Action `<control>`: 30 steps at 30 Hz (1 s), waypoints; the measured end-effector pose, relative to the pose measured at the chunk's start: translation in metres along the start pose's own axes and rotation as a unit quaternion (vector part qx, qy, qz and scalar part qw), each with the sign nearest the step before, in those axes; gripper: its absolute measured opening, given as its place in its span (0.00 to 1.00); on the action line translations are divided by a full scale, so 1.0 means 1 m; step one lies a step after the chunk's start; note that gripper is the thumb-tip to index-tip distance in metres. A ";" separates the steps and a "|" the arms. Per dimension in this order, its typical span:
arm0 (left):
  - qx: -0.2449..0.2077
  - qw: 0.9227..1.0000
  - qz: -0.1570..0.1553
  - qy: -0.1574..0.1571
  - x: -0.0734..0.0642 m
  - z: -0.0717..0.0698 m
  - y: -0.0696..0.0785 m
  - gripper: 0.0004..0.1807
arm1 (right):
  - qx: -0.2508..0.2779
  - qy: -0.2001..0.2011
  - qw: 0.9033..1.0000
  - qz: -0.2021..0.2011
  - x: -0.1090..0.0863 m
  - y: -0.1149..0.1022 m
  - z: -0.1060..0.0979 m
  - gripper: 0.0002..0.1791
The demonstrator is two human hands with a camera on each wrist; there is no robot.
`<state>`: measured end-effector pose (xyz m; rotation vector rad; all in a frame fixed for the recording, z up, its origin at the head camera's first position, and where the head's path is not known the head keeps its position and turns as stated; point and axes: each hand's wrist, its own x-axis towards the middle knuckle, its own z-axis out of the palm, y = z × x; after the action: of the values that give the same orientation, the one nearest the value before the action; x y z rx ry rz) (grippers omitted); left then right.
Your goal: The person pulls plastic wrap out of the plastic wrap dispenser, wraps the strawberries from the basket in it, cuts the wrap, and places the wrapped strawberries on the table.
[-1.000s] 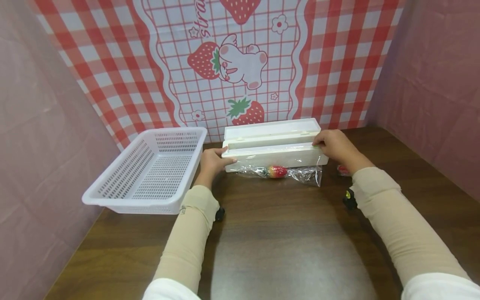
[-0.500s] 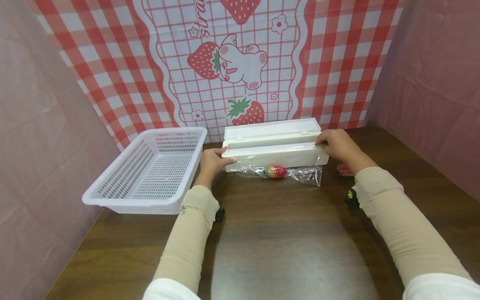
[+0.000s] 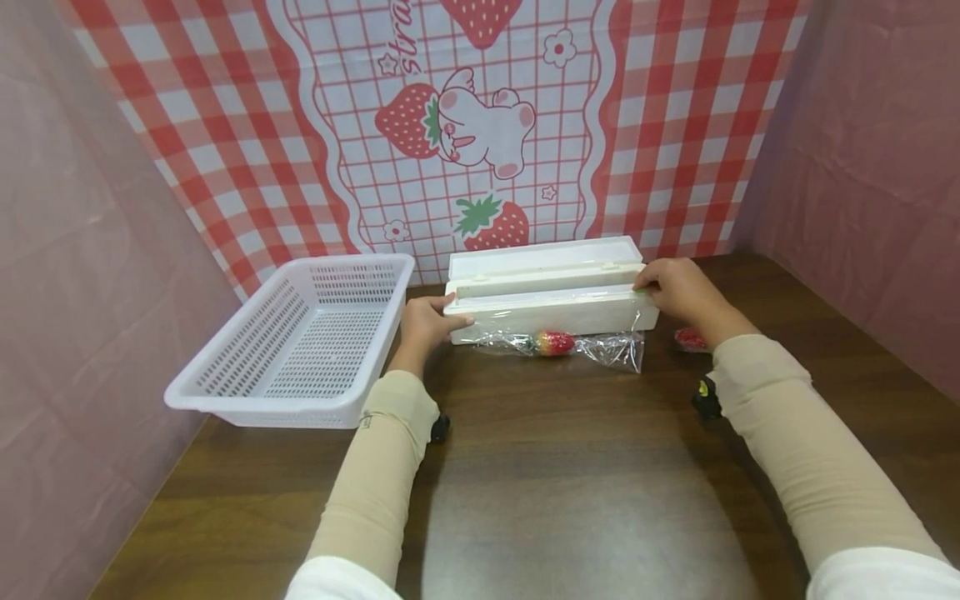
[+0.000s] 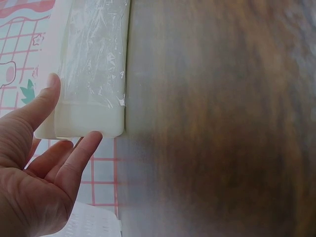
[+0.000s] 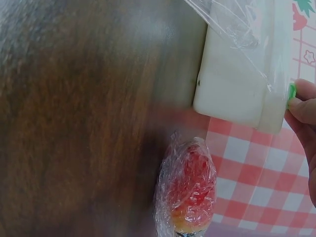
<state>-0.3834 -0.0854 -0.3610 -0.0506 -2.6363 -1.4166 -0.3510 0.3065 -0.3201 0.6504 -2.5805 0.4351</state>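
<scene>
A long white cling film dispenser [image 3: 555, 312] stands against the back cloth with its lid tipped back. My left hand [image 3: 423, 325] holds its left end, thumb and fingers spread around the corner. At the far right end, my right hand [image 3: 675, 287] pinches a small green slide cutter [image 5: 291, 94] on the dispenser's edge. Clear cling film [image 3: 611, 350] hangs from the front down to the table. A red and yellow strawberry-like piece [image 3: 555, 343] lies at the film, in front of the dispenser; whether under or on it I cannot tell.
A white perforated plastic basket [image 3: 322, 350] stands at the left of the brown wooden table [image 3: 562, 467]. Beside my right wrist lies another red piece wrapped in film [image 5: 192, 182]. Red checked cloth [image 3: 660, 125] hangs behind, pink cloth on both sides.
My right hand has slid slightly to the right along the dispenser's edge with the green cutter. My left hand, the film and the basket stay where they were.
</scene>
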 end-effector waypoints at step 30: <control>-0.002 1.000 -0.006 0.002 0.000 0.002 0.001 0.35 | 0.001 0.010 0.999 0.035 -0.012 0.012 -0.006 0.10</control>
<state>-0.3836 -0.0830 -0.3615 -0.0333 -2.6348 -1.4245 -0.3455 0.3237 -0.3234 0.5546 -2.5908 0.4642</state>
